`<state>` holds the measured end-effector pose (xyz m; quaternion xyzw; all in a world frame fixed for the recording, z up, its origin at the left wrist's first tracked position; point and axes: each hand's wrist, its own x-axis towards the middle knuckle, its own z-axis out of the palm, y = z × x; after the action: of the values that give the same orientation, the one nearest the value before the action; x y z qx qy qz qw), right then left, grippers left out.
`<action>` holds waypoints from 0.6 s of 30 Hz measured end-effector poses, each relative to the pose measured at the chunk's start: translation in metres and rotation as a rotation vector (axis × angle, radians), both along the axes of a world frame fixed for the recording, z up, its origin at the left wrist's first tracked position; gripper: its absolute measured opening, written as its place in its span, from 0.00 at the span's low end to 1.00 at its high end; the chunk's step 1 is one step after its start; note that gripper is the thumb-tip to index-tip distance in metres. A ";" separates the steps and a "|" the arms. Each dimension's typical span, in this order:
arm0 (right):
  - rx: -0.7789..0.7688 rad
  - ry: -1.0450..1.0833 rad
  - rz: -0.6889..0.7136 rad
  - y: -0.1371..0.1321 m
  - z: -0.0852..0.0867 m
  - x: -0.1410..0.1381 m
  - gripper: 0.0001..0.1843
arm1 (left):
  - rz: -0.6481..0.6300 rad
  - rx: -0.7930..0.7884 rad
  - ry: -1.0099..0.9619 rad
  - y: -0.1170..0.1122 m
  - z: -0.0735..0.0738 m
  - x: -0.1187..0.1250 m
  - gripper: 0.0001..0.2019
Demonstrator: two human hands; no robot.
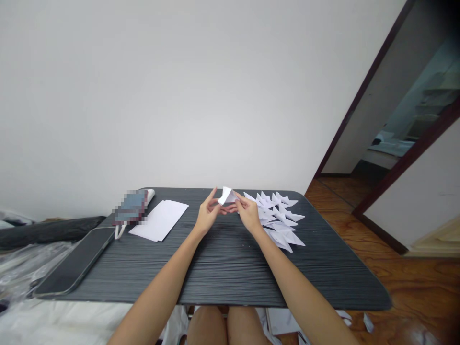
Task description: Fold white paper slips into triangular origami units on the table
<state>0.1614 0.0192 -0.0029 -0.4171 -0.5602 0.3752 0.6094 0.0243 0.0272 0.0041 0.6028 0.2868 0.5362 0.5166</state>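
A small folded piece of white paper [227, 195] is held up above the dark table, between both hands. My left hand [207, 213] pinches its left side with thumb and fingers, the index finger pointing up. From the other side, my right hand [248, 211] grips the paper's lower right edge. The fingers of both hands come close together beneath it. Just right of my right hand lies a group of pointed folded white paper pieces [283, 215], partly hidden by that hand and forearm. To the left rests a stack of flat white paper sheets [161, 220].
The black table [230, 268] stands against a white wall. A phone [77, 263] lies at its left edge, near a blurred-out item [131, 208] with a white cable [120, 232]. Plastic wrapping [32, 263] is at the far left. Paper scraps [368, 323] lie on the wooden floor at right.
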 end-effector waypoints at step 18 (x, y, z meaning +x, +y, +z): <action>0.231 -0.250 -0.114 -0.004 0.000 0.002 0.16 | -0.188 -0.205 -0.008 0.001 -0.008 0.002 0.24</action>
<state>0.1630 0.0149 -0.0025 -0.4189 -0.6464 0.2184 0.5992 0.0262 0.0285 -0.0035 0.5688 0.2803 0.4560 0.6245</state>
